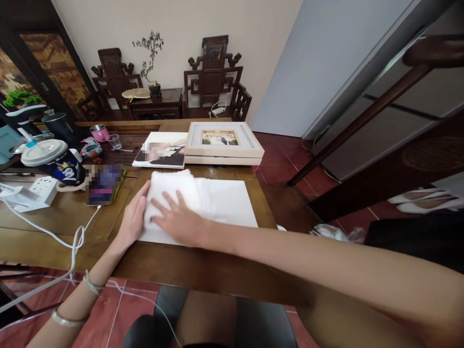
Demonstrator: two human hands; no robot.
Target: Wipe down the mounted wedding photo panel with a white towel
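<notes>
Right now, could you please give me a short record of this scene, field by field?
Left hand: rests against the left edge of the white cloth
Right hand: flat on the cloth, fingers spread
Under cloth: white board on the wooden table
Behind: framed photo, photo print
Left side: phone, lidded cup, white cable
</notes>
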